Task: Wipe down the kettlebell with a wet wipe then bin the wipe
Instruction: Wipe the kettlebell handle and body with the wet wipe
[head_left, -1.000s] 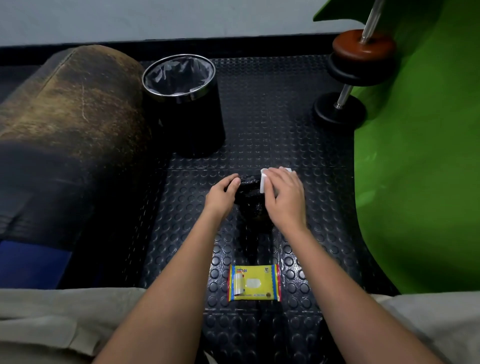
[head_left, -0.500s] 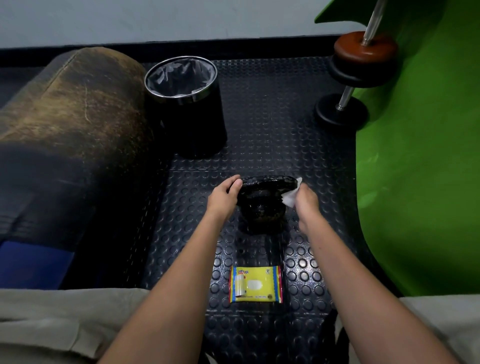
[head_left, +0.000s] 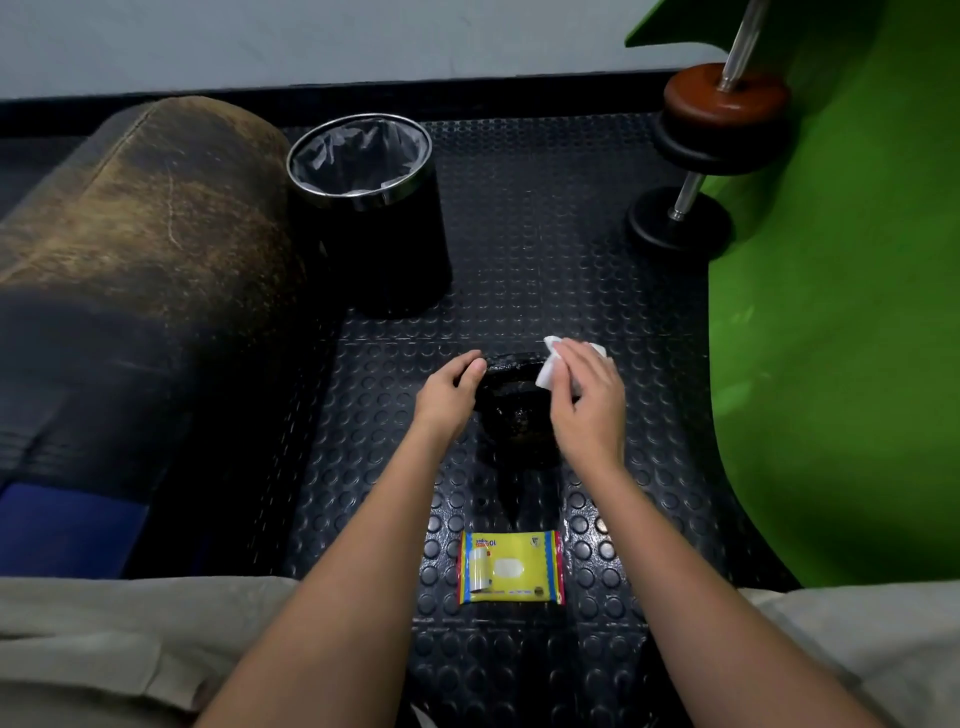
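Head view: your right hand (head_left: 587, 400) presses the wet wipe (head_left: 551, 366) on the kettlebell (head_left: 511, 410) at frame centre.
Your left hand (head_left: 451, 392) curls round the handle's left end; the right holds the wipe under bent fingers; steady the bell, sweep handle then body, turning the wipe; the bin (head_left: 371, 208) waits upper left; the bell's dark lower body is hard to make out.

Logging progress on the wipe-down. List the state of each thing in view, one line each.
kettlebell: upright on the floor mat, gripped at the handle
left hand: grips the handle's left end
right hand: holds the wipe against the handle's right end
wet wipe: out of its pack, not yet binned
bin: open, lined, no wipe seen inside
wipe pack: lying flat, flap closed
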